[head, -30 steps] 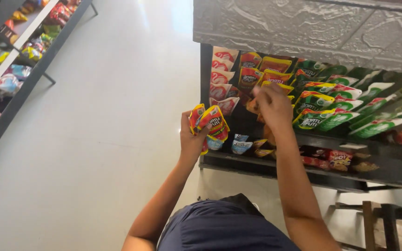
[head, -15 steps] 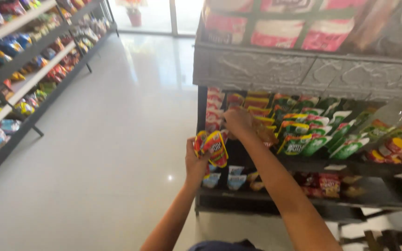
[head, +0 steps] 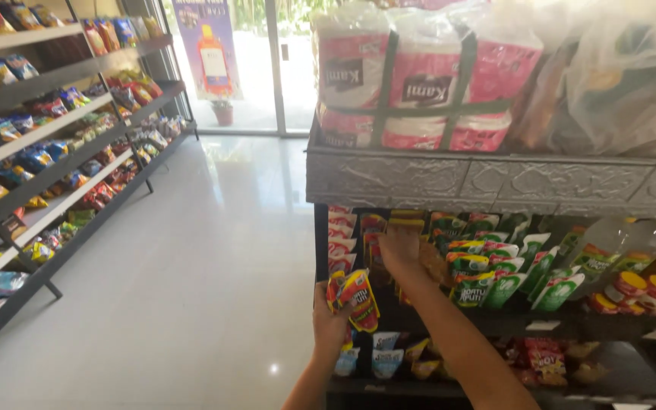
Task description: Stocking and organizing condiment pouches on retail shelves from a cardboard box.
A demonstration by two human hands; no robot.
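Two hands at a shop shelf of hanging sachets.

The left hand (head: pixel 333 323) grips a small bunch of red and yellow sachets (head: pixel 355 298) in closed fingers, held in front of the dark shelf (head: pixel 510 323) — just below and left of the right hand (head: pixel 402 250). The right hand reaches up into the row of hanging red and yellow packets (head: pixel 373 228), beside the green pouches (head: pixel 495 266); whether its fingers grasp anything I cannot tell. Wrapped paper rolls (head: pixel 419 83) sit on top.
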